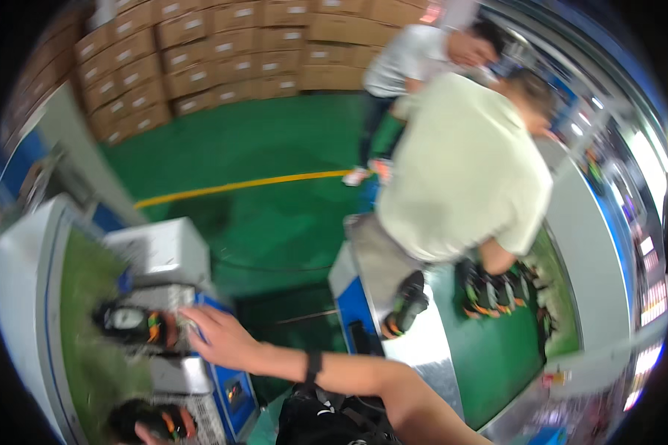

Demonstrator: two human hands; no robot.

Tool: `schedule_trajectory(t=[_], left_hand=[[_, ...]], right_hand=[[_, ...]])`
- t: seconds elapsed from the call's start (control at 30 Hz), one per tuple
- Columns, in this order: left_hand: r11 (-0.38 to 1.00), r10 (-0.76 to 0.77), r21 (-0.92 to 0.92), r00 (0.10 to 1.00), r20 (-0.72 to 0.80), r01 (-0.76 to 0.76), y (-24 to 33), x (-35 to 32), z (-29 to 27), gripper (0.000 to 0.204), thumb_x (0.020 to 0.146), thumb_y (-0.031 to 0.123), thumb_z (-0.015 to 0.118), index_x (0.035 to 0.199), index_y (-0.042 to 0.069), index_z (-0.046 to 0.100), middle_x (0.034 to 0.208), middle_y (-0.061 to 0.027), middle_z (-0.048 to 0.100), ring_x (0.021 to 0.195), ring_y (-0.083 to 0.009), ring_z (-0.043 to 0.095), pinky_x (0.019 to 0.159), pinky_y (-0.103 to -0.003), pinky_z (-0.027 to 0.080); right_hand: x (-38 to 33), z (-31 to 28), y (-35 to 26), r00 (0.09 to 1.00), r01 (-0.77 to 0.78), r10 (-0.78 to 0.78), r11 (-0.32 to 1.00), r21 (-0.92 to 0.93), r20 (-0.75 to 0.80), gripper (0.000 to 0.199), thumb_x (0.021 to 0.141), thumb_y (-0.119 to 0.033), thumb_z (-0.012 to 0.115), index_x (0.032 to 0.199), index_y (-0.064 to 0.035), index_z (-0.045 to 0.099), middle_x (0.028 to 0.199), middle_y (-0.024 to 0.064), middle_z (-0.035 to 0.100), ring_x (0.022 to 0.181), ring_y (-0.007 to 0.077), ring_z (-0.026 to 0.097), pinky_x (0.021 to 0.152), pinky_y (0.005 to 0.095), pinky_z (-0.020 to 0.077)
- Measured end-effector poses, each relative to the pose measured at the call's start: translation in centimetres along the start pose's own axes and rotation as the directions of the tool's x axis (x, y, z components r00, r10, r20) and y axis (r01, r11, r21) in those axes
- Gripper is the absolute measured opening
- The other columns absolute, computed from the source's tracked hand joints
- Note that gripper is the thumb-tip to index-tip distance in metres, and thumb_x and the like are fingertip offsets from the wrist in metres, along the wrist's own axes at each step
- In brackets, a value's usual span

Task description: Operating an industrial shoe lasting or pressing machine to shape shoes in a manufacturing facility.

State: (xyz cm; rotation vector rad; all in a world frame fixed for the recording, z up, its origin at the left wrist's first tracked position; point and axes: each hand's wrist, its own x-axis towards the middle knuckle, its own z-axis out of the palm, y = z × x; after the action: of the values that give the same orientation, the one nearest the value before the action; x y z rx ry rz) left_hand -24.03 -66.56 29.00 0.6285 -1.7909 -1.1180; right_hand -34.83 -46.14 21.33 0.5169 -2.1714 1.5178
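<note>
A black shoe with orange and green parts [132, 323] lies on its side or sole, I cannot tell which, in the upper bay of a machine at the left. My right hand [223, 337], with a black band at the wrist, reaches across to its orange end. Its fingers are stretched out and the thumb stands apart; whether the fingertips touch the shoe is blurred. In the lower bay sits a similar shoe [178, 420]. Part of my left hand [147, 436] shows against this one at the picture's lower edge, most of its fingers hidden.
A white machine housing [26, 252] flanks the bays. To the right, a metal-topped bench [434, 348] carries one black shoe [406, 305], with several more shoes [497, 289] beyond. Two people [464, 170] stand close by. Stacked cartons [230, 44] line the back.
</note>
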Motion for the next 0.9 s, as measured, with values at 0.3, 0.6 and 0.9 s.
schedule_trajectory(t=[0.3,0.6,0.9], left_hand=[[0.944,0.327,-0.329,0.192,0.925,-0.023,7.7,-17.7,6.1,0.048,0.071,-0.005,0.048,0.119,-0.003,0.051,0.120,-0.0135,0.053,0.113,-0.0243,0.053,0.101,-0.036,0.038],[0.471,0.662,-0.877,-0.693,0.286,0.088,4.4,-51.0,9.7,0.043,0.078,0.010,0.056,0.120,-0.001,0.052,0.118,-0.0187,0.054,0.110,-0.0361,0.053,0.093,-0.045,0.040],[0.487,0.652,-0.856,-0.580,0.488,-0.172,1.0,-68.3,19.0,0.040,0.079,0.013,0.060,0.116,0.000,0.053,0.114,-0.0153,0.055,0.106,-0.0315,0.052,0.092,-0.044,0.036]], right_hand=[[-37.2,-21.4,-6.0,0.264,-0.914,0.793,0.387,0.119,-0.549,0.026,0.089,-0.019,0.061,0.105,0.0000,0.064,0.095,0.0142,0.070,0.086,0.0220,0.068,0.079,0.0321,0.0525],[-46.6,-30.0,-9.9,-0.075,-0.634,0.744,0.479,0.607,-0.664,0.031,0.091,-0.017,0.062,0.114,0.0034,0.058,0.100,0.0101,0.068,0.090,0.0147,0.063,0.075,0.0272,0.0511],[-45.9,-47.8,-5.3,-0.161,-0.914,0.653,0.185,0.361,-0.740,0.072,0.080,-0.032,0.074,0.133,0.0045,0.041,0.132,0.0248,0.051,0.124,0.0333,0.051,0.100,0.0399,0.0443]])
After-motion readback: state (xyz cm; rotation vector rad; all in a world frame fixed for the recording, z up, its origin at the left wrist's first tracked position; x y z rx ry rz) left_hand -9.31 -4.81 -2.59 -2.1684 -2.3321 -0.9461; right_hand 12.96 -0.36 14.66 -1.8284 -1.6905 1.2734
